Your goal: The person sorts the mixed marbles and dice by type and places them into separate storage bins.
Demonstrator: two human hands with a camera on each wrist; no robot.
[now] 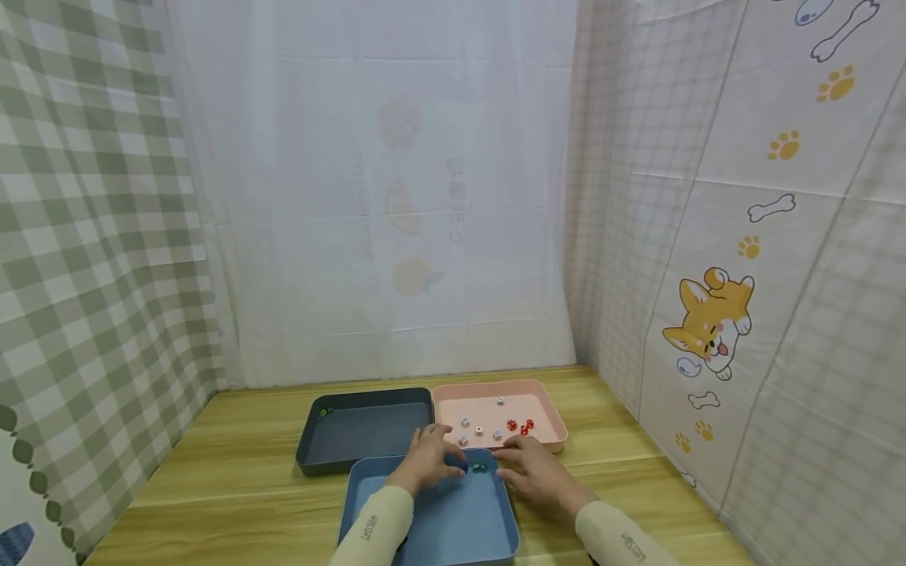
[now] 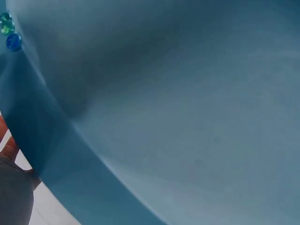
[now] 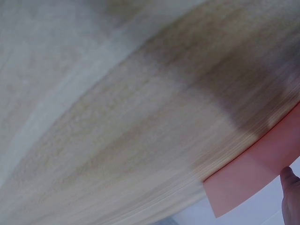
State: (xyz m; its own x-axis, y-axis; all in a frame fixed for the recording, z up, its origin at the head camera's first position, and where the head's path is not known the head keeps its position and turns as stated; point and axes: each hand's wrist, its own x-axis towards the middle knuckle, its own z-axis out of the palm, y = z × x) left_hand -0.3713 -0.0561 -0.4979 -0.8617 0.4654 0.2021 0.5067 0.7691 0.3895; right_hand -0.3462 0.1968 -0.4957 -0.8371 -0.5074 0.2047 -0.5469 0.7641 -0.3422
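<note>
A blue tray [image 1: 470,519] lies nearest on the table, with green marbles [image 1: 479,468] and a blue marble [image 2: 13,42] by its far wall. Over the far part of this tray is my left hand [image 1: 427,457], thumb and fingers spread apart close to the marbles; nothing shows gripped in it. My right hand [image 1: 539,474] reaches to the tray's far right corner, its loosely bent fingers near the rim. Whether those fingertips touch the rim I cannot tell. In the right wrist view, part of that hand [image 3: 290,194] appears beside the pink tray's wall.
Behind the blue tray stand a dark grey tray [image 1: 368,432] holding small green marbles [image 1: 325,413] and a pink tray [image 1: 488,393] with several white dice [image 1: 479,431] and red dice [image 1: 512,424]. Wood-patterned table [image 1: 233,479] surrounds them. Curtains [image 1: 389,236] hang at the back and sides.
</note>
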